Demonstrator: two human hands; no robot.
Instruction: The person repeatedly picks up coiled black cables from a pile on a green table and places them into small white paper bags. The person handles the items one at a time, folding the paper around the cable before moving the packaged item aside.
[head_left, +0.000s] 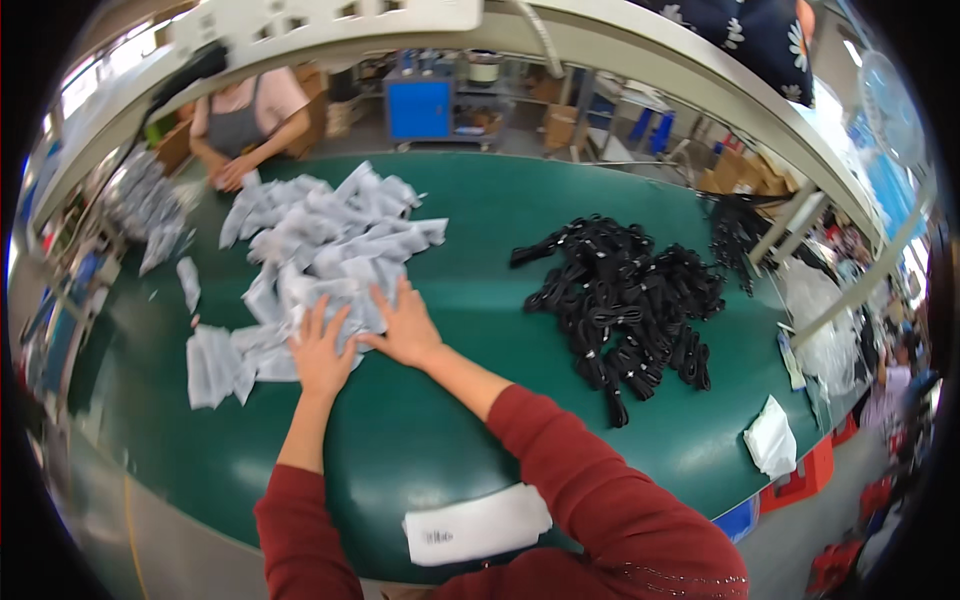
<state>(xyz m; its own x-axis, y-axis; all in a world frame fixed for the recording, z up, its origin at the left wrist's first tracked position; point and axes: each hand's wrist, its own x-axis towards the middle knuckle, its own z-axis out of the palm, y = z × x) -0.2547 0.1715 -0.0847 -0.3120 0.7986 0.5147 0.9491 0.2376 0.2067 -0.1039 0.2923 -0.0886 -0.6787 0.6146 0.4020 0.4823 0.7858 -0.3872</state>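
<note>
Both my hands rest on the near side of a heap of whitish translucent bags [330, 240] on the green table. My left hand [322, 352] lies on the bags with its fingers spread. Beside it, my right hand [405, 328] presses on the same heap, fingers also apart, the two thumbs close together. To the right is a pile of black coiled cables [625, 300], out of touch of either hand. A stack of flat white bags [478, 525] with dark print lies at the near edge, in front of my body.
Across the table at the far left, a person in a grey apron [245, 130] has both hands on the table. A shelf beam [570, 45] spans the top. A crumpled white packet [770, 438] and a tube [791, 360] lie at the right edge, above a red stool [805, 478].
</note>
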